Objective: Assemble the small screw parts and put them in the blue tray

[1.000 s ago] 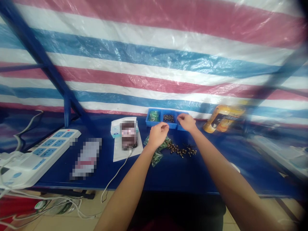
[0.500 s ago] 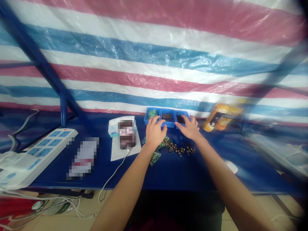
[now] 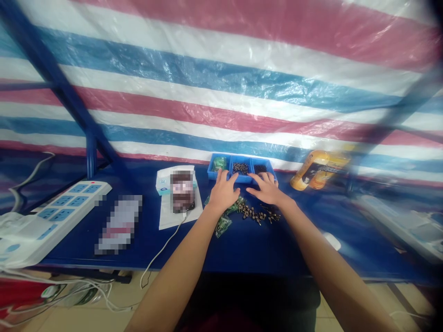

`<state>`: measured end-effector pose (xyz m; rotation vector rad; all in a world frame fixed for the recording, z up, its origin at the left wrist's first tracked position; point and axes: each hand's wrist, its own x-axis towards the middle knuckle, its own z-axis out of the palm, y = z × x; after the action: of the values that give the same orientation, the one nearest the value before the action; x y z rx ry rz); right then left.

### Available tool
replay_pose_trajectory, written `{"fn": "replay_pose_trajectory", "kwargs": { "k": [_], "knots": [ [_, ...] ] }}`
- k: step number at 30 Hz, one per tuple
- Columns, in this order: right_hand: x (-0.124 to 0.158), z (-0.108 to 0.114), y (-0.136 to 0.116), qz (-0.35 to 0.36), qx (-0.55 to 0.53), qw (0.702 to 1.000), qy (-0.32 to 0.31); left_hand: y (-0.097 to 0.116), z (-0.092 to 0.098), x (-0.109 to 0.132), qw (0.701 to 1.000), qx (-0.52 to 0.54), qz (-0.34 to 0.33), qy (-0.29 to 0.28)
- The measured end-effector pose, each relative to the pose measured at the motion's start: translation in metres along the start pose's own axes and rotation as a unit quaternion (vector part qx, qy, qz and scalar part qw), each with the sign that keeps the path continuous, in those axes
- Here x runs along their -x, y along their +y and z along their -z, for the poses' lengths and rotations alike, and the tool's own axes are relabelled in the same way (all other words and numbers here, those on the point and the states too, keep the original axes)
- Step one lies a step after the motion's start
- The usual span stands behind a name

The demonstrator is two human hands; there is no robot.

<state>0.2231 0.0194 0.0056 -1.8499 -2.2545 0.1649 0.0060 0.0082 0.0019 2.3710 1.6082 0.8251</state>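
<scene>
A blue three-compartment tray (image 3: 251, 171) stands at the back of the blue table. Its left compartment holds green packets (image 3: 219, 163), the middle one small metal parts (image 3: 240, 168), the right one dark small parts (image 3: 260, 169). My left hand (image 3: 224, 191) is at the tray's front left edge, fingers spread, nothing visible in it. At the front right edge is my right hand (image 3: 266, 188), its fingers apart and no object seen in it. Green packets (image 3: 223, 225) and a row of small metal pieces (image 3: 254, 213) lie on the table below the hands.
On the left are a white power strip (image 3: 65, 207), a blurred-out flat item (image 3: 121, 223) and a tissue pack (image 3: 164, 180) beside a cabled device (image 3: 182, 191). Toward the right stand a yellow-orange container (image 3: 313, 170) and a small white object (image 3: 332, 241).
My right hand has drawn slightly left and toward me, uncovering more of the right compartment. My left hand has shifted a little at the tray's edge.
</scene>
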Motion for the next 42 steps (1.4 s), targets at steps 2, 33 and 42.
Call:
{"fn": "replay_pose_trajectory", "kwargs": {
  "k": [2, 33, 42],
  "knots": [
    [0.0, 0.001, 0.0, 0.006, -0.006, 1.0, 0.003, -0.002, 0.001, -0.002, 1.0, 0.005, -0.007, 0.0],
    [0.147, -0.019, 0.001, -0.037, 0.057, 0.997, 0.02, 0.02, 0.018, 0.003, 0.995, 0.061, 0.037, 0.063],
    [0.126, -0.016, -0.005, -0.022, 0.024, 0.999, 0.04, 0.022, 0.02, 0.005, 0.995, 0.054, 0.041, 0.068]
  ]
}}
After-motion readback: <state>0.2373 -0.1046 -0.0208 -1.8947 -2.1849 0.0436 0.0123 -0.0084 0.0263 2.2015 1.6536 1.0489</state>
